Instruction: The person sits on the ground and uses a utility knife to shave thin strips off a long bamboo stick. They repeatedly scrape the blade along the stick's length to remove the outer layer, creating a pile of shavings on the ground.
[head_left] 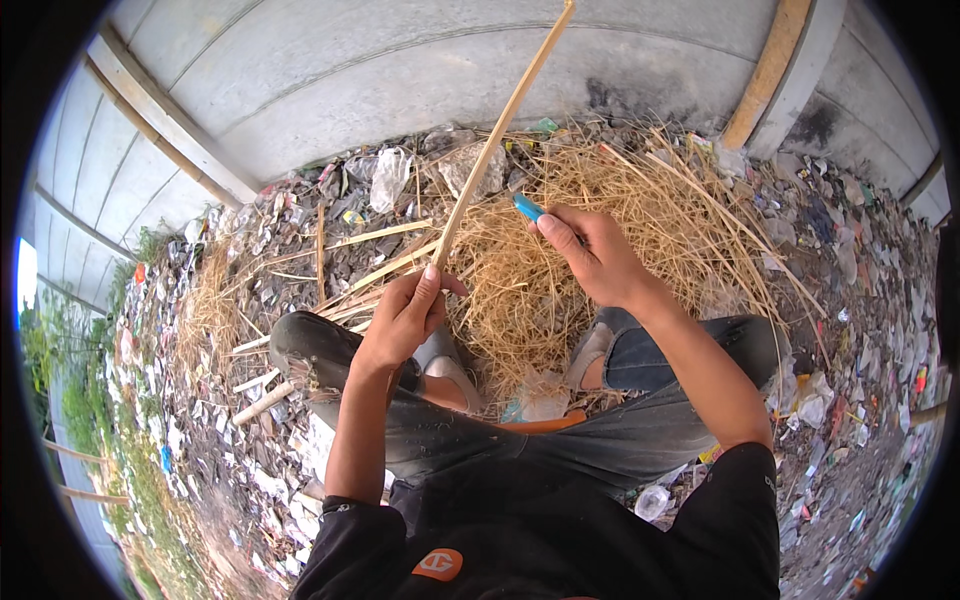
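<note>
Left hand [405, 312], left of frame centre: was closed around lower end of pale strip [492, 152], which slanted to top edge. Right hand [592, 256], right of centre: was wrapped around blue object [526, 207], kind unclear. Straw-coloured shavings [522, 295] lay heaped at centre.

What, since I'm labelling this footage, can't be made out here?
Head view: the pale strip's lower end, covered by the left hand.
Head view: the rest of the blue object, covered by the right hand.
Head view: the ground under the straw, buried by it.
Head view: litter near the right rim, pieces too small to identify.
</note>
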